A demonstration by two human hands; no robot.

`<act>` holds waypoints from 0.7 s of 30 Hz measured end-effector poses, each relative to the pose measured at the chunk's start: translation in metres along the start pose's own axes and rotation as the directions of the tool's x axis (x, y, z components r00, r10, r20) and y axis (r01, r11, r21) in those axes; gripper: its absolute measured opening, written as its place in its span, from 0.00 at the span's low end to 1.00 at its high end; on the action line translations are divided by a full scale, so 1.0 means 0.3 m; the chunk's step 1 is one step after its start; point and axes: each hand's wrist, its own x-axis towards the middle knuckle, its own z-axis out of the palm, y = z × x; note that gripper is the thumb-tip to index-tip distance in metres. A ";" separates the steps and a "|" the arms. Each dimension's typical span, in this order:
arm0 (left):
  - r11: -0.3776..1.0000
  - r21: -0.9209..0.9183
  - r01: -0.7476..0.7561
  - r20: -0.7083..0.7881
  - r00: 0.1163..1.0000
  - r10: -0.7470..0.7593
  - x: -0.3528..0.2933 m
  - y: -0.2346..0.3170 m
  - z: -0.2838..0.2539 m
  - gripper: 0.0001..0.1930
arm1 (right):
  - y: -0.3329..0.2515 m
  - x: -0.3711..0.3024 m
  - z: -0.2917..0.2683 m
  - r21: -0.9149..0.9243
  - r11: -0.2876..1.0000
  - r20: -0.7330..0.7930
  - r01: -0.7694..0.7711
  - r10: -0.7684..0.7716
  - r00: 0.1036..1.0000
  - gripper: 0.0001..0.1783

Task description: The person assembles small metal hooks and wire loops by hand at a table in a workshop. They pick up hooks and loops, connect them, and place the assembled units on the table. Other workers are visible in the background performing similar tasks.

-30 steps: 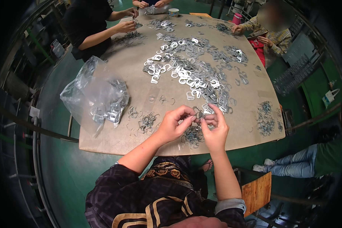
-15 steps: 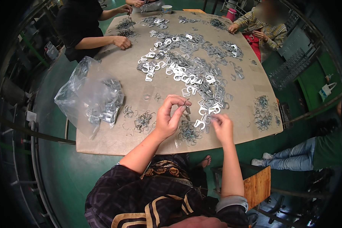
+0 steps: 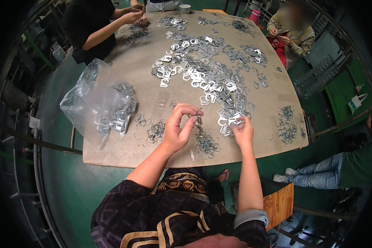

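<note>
My left hand (image 3: 178, 130) is raised over the near middle of the table. Its thumb and forefinger pinch a thin bent wire clip (image 3: 200, 120), partly hidden by the fingers. Below it lies a small heap of similar wire clips (image 3: 207, 144). My right hand (image 3: 244, 131) is at the near end of a long pile of flat grey metal hooks (image 3: 211, 78). Its fingers are curled down onto the hooks there; whatever lies between them is hidden.
A clear plastic bag (image 3: 89, 97) with metal parts lies on the table (image 3: 115, 144) at left. More wire clips (image 3: 156, 131) lie beside it, and another heap (image 3: 287, 124) is at right. Co-workers handle small parts at the far left and far right. A wooden stool (image 3: 279, 204) stands below.
My right hand has shifted slightly up onto the hooks, and the loose ones there now lie closer together. My left hand has drifted slightly left. The far-left co-worker's hands have risen and come together.
</note>
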 end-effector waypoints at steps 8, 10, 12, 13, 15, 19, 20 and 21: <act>0.997 -0.011 0.081 0.059 0.995 -0.080 -0.032 -0.004 0.007 0.03 | 0.049 -0.026 -0.112 0.559 0.786 0.255 -0.263 0.139 0.957 0.13; 0.996 -0.013 0.083 0.078 0.994 -0.082 -0.033 -0.001 0.016 0.03 | 0.090 -0.028 -0.121 0.580 0.778 0.240 -0.240 0.118 0.963 0.13; 0.997 0.002 0.082 0.100 0.992 -0.082 -0.034 0.001 0.027 0.03 | 0.123 -0.017 -0.135 0.484 0.851 0.201 -0.205 0.120 0.972 0.13; 0.997 0.017 0.079 0.112 0.990 -0.081 -0.036 0.001 0.034 0.03 | 0.116 -0.015 -0.144 0.390 0.905 0.123 -0.173 0.135 0.983 0.13; 0.996 0.023 0.091 0.135 0.986 -0.093 -0.042 -0.001 0.051 0.03 | 0.080 -0.016 -0.167 0.181 0.975 -0.033 -0.127 0.135 0.990 0.14; 0.994 0.046 0.101 0.185 0.977 -0.108 -0.060 -0.014 0.113 0.04 | -0.038 -0.048 -0.162 0.541 0.839 -0.170 -0.052 0.170 0.971 0.11; 0.995 0.076 0.064 0.207 0.975 -0.078 -0.059 -0.009 0.128 0.04 | -0.095 -0.072 -0.156 0.633 0.773 -0.106 -0.043 0.142 0.984 0.11; 0.994 0.103 0.027 0.229 0.972 -0.050 -0.059 -0.003 0.141 0.04 | -0.146 -0.096 -0.154 0.715 0.697 -0.045 -0.043 0.108 0.993 0.11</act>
